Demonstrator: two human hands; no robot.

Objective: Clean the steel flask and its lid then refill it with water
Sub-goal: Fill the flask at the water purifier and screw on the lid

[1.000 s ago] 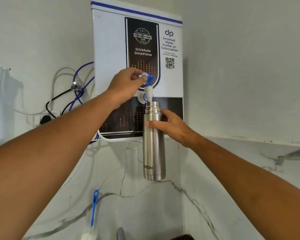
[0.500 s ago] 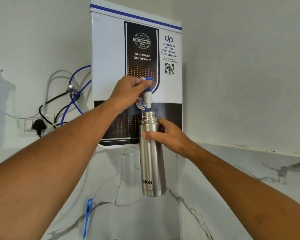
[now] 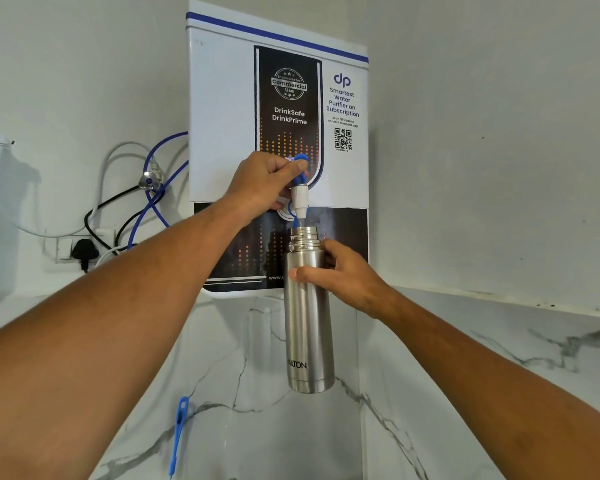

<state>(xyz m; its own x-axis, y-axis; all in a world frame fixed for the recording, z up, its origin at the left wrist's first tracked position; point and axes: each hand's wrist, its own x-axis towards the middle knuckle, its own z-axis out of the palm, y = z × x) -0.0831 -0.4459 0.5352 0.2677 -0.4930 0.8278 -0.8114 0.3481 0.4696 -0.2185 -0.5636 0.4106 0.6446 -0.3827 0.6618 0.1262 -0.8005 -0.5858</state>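
Note:
The steel flask (image 3: 307, 320) hangs upright in the air with its open threaded mouth just below the white tap nozzle (image 3: 299, 200) of the wall-mounted water purifier (image 3: 222, 109). My right hand (image 3: 340, 275) grips the flask near its neck. My left hand (image 3: 262, 181) holds the blue tap lever (image 3: 301, 160), with fingers curled over it. A thin stream of water seems to run from the nozzle into the flask. The flask's lid is not in view.
Marble-patterned wall panels meet in a corner behind the flask. A blue brush handle (image 3: 178, 434) hangs at the lower left. Blue and white hoses (image 3: 146, 199) and a black plug in a socket (image 3: 82, 252) sit left of the purifier.
The view has tilted up, so the purifier and flask sit lower in the frame. My left hand has lifted the blue lever upward. The flask stays under the nozzle.

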